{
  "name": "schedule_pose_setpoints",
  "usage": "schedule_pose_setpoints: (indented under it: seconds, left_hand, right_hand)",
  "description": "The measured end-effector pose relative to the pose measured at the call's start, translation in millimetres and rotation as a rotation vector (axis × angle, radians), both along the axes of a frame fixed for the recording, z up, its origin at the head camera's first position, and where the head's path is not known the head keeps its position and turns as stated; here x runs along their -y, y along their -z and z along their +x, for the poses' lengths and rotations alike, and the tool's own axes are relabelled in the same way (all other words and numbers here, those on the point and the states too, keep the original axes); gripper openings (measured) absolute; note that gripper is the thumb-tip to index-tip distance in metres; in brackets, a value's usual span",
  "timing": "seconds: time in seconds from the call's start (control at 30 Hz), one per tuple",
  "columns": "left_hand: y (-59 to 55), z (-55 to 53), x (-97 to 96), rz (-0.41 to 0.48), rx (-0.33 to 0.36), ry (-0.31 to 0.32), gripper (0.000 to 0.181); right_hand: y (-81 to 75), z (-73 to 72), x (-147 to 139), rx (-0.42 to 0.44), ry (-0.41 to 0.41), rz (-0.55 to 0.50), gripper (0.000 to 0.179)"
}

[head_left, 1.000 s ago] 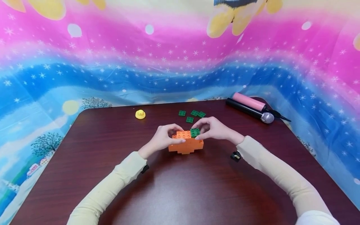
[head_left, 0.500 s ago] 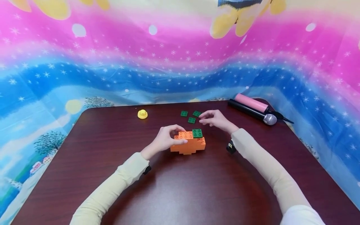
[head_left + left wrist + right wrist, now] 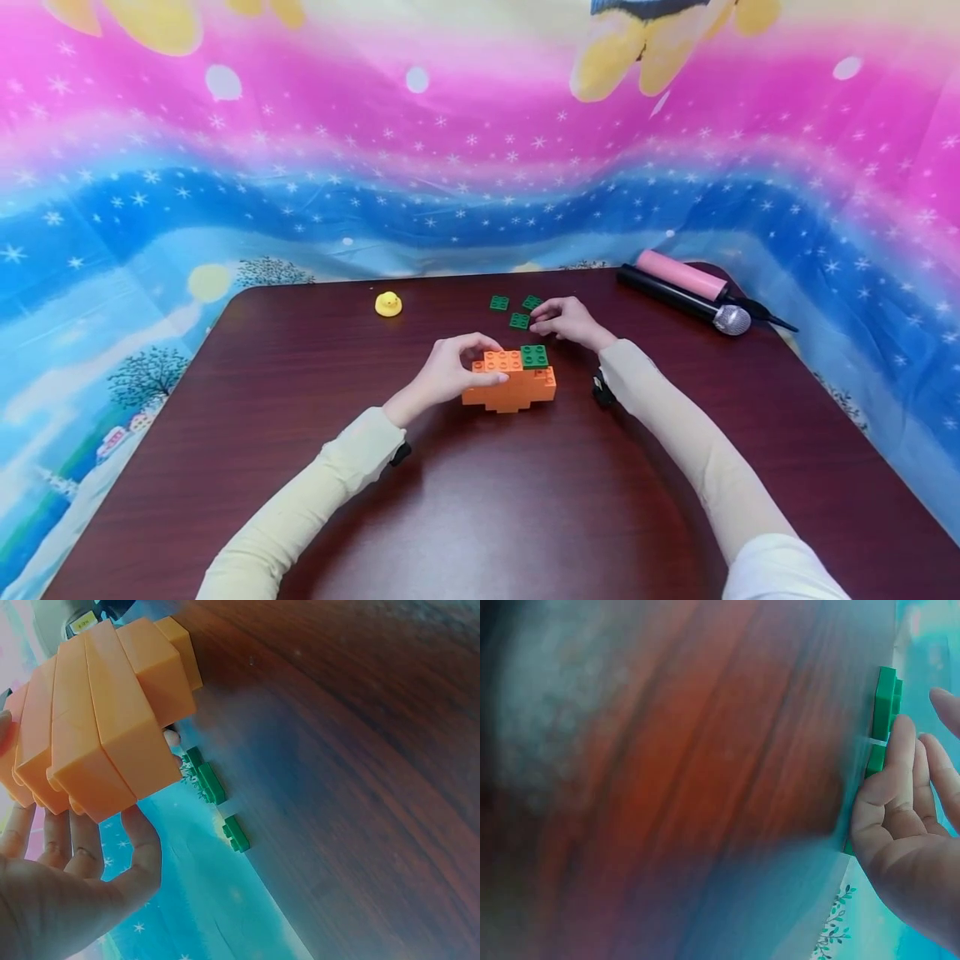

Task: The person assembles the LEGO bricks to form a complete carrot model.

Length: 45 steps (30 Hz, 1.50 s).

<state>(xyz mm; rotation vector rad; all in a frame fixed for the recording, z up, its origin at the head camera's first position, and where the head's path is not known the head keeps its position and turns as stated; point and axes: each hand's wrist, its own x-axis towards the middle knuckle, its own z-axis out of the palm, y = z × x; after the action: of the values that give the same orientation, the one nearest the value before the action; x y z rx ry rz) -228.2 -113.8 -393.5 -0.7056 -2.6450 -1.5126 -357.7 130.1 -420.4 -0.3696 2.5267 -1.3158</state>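
Observation:
My left hand [image 3: 442, 371] grips an orange toy-brick build [image 3: 517, 387] at its left side, thumb on the near face and fingers behind. The build is stepped, narrower at its bottom, and a green toy brick [image 3: 534, 357] sits on its top right. In the left wrist view, the orange bricks [image 3: 120, 712] fill the space above my fingers. My right hand [image 3: 573, 322] is low over the table beside loose green bricks [image 3: 519, 321]. In the right wrist view, its thumb and fingers are apart with no brick visible between them; green bricks [image 3: 886, 701] show just past the fingertips.
A yellow rubber duck [image 3: 388, 304] stands at the back left of the dark wooden table [image 3: 337, 367]. At the back right lie a black microphone [image 3: 675, 296] and a pink cylinder [image 3: 682, 275]. A patterned cloth [image 3: 465, 192] hangs behind the table's far edge.
My right hand has let go of the green brick on top of the build and moved back to the loose green bricks. My left hand keeps its hold on the build.

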Motion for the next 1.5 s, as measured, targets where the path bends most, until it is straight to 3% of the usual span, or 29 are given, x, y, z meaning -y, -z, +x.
schedule_pose_setpoints:
  seconds: [0.23,0.57,0.9,1.5]
  left_hand:
    - [1.5,-0.7,2.7,0.025,0.001,-0.01,0.035]
    - [-0.4,-0.2,1.5,0.018,-0.007,-0.007,0.035]
    - [0.1,0.5,-0.7,0.03,0.023,0.004,0.036]
    - [-0.9,2.0,0.5,0.015,0.005,-0.007,0.034]
  right_hand:
    - [0.6,-5.8,8,0.0,0.01,0.03,0.039]
    - [-0.1,-10.1,21,-0.031,0.016,0.163,0.047]
    - [1.4,-10.6,24,-0.023,0.047,0.21,0.046]
    - [1.8,-8.4,28,-0.023,0.057,0.238,0.041]
